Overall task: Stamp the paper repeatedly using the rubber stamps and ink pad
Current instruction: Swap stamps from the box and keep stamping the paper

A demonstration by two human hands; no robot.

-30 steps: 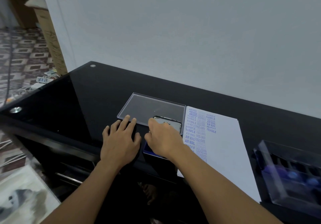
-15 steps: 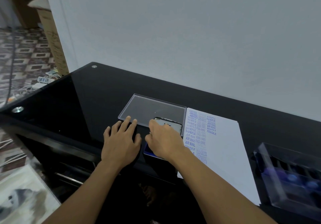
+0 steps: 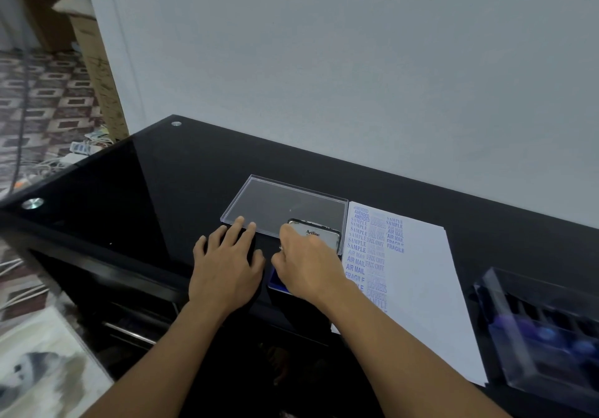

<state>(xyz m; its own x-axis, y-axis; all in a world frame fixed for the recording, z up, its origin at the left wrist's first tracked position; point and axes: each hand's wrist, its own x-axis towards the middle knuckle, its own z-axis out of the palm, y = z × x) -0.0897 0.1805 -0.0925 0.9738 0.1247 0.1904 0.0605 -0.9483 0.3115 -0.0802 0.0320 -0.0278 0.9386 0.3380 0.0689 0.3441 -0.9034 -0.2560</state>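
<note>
Black glass desk (image 3: 162,190), white paper (image 3: 421,271) with blue stamp marks right of centre, clear stamp case (image 3: 534,330) far right, left hand (image 3: 227,271) flat on the desk with fingers spread, right hand (image 3: 308,268) curled over the open ink pad (image 3: 275,283) just left of the paper, can't tell what it holds.

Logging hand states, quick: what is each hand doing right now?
Left hand: open, flat on the table.
Right hand: curled over the ink pad; contents cannot be told.

It looks like a room in a home: a glossy black glass desk (image 3: 129,190) stands against a plain white wall (image 3: 356,60), with patterned floor tiles (image 3: 48,103), a cardboard box (image 3: 97,60) and tangled cables (image 3: 64,161) beyond it
</note>
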